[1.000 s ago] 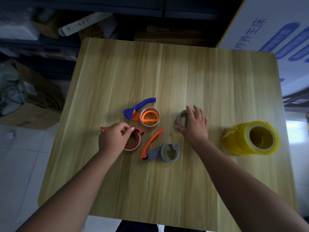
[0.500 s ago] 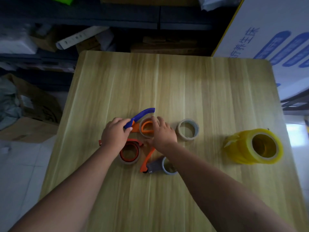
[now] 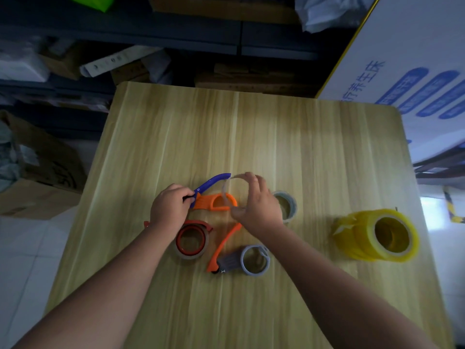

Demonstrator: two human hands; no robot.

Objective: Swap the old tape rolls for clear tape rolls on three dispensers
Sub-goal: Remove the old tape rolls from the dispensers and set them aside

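Your left hand (image 3: 171,207) clamps the base of the blue handle on the blue-and-orange dispenser (image 3: 214,197) at mid-table, your knuckles hiding the dispenser's rear end. Your right hand (image 3: 256,205) pinches a thin, nearly used-up tape roll (image 3: 227,187) between fingertips above and thumb below; the ring stands tilted at the dispenser's orange hub, but blur and its translucent wall make it impossible to tell whether it is still seated there or already clear of it. Just right of that hand a loose pale roll (image 3: 289,205) lies flat on the wooden table (image 3: 276,137), its left side covered by your palm. Nearer to you, a red dispenser (image 3: 192,239) rests with a roll around its hub, its handle mostly lost beneath your left wrist, only a red tip peeking out at the left. Beside it lies a grey dispenser with an orange handle (image 3: 241,256), the handle's upper end cut off by your right wrist; whether its ring carries tape is hard to judge. Well apart at the right edge, a stack of yellowish clear tape rolls (image 3: 377,235) lies on its side in wrapping, individual rolls blending together. Shelves and cartons beyond the table sink into shadow
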